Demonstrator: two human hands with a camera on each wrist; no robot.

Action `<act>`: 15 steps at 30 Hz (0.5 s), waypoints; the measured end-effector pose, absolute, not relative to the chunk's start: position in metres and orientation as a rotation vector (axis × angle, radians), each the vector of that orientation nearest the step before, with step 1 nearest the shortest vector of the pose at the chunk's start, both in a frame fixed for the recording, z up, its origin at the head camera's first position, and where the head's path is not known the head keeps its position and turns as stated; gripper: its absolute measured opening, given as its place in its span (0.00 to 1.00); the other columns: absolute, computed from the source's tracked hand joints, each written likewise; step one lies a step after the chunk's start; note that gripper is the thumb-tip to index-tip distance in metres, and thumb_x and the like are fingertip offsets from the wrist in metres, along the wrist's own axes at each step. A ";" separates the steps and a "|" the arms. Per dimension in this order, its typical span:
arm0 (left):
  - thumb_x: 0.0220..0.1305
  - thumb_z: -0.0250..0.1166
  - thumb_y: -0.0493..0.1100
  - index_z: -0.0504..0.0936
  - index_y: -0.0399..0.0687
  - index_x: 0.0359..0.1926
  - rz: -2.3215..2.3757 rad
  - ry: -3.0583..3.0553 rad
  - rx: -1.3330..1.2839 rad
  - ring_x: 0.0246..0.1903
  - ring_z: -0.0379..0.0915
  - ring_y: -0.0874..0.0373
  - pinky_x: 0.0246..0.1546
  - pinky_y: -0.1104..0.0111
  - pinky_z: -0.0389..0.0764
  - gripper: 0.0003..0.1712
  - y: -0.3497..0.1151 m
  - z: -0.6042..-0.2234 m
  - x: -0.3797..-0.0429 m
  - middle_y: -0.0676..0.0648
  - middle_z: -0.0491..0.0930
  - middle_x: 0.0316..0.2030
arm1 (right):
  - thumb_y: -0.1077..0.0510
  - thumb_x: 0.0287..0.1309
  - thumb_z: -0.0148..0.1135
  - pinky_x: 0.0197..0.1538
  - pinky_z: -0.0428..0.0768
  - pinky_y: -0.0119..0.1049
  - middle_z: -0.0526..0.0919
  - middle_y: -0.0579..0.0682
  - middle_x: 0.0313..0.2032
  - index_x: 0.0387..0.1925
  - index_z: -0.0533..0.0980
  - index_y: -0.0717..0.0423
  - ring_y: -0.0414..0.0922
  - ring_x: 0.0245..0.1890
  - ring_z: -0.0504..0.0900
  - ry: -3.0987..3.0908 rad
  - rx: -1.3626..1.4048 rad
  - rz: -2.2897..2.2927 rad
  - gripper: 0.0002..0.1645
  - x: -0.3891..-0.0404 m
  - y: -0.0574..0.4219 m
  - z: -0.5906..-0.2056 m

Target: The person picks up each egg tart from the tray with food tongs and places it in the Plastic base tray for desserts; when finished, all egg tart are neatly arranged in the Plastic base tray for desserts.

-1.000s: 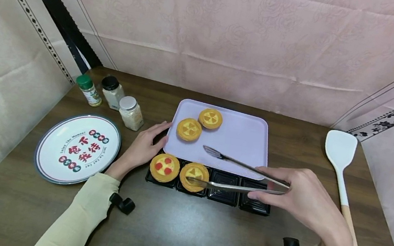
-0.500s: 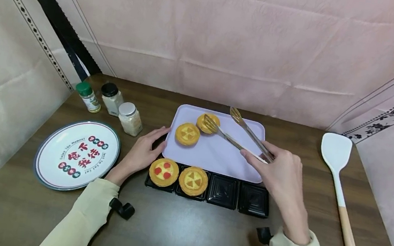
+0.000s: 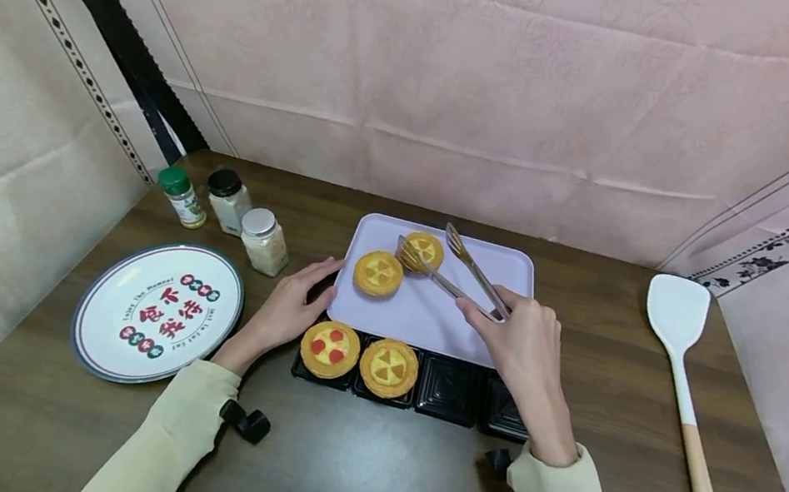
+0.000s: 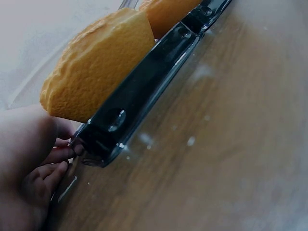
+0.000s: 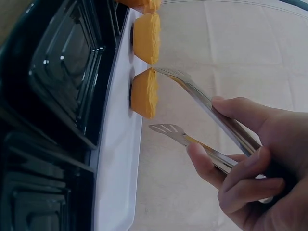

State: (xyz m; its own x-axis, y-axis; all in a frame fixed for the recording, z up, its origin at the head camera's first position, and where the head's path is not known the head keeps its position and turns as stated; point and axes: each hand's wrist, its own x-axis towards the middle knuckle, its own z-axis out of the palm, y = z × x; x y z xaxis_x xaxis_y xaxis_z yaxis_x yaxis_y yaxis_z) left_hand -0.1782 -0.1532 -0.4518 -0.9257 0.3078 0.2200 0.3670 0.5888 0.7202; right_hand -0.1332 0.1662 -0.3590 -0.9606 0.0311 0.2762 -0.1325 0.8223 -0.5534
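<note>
My right hand grips metal tongs, their arms spread around the far egg tart on the lilac tray. In the right wrist view the slotted tong tips stand apart, just above that tart. A second tart lies close by on the tray. My left hand rests against the tray's left edge, fingers extended. Two tarts fill the left compartments of the black mold: one with red dots, one with a wedge pattern.
A white plate with red lettering lies at left. Behind it stand a green-lidded jar, a black-lidded jar and a silver-lidded jar. A white spatula with a wooden handle lies at right.
The right hand has let the wedge-pattern tart go in the mold's second compartment and carried the tongs up and left over the tray, to the far tart. The left hand has stayed put.
</note>
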 end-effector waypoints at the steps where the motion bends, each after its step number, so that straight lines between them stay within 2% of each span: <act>1: 0.73 0.56 0.40 0.66 0.45 0.71 -1.268 -2.736 -0.582 0.69 0.56 0.49 0.63 0.50 0.65 0.27 -0.153 -0.452 -0.178 0.40 0.65 0.68 | 0.43 0.52 0.73 0.15 0.66 0.36 0.81 0.53 0.22 0.47 0.83 0.66 0.43 0.14 0.69 -2.735 0.074 0.859 0.32 -0.133 0.166 -0.360; 8: 0.73 0.56 0.40 0.66 0.44 0.71 -1.270 -2.739 -0.581 0.69 0.56 0.48 0.63 0.49 0.65 0.27 -0.153 -0.450 -0.177 0.39 0.64 0.68 | 0.41 0.53 0.72 0.16 0.66 0.38 0.82 0.53 0.21 0.48 0.83 0.66 0.43 0.13 0.68 -2.764 0.081 0.848 0.34 -0.133 0.165 -0.363; 15: 0.73 0.56 0.41 0.66 0.45 0.71 -1.264 -2.748 -0.574 0.69 0.56 0.49 0.63 0.50 0.65 0.27 -0.152 -0.452 -0.177 0.40 0.64 0.69 | 0.42 0.53 0.73 0.15 0.66 0.38 0.78 0.51 0.17 0.47 0.84 0.65 0.43 0.12 0.67 -2.758 0.097 0.823 0.32 -0.133 0.165 -0.365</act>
State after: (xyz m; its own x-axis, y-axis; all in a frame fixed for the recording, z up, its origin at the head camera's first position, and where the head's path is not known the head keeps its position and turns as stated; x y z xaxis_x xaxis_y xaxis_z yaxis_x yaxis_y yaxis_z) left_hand -0.1769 -0.1523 -0.4519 -0.9285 0.3070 0.2089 0.3584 0.5937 0.7205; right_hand -0.1333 0.1650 -0.3655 -0.9638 0.0107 0.2663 -0.1369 0.8373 -0.5294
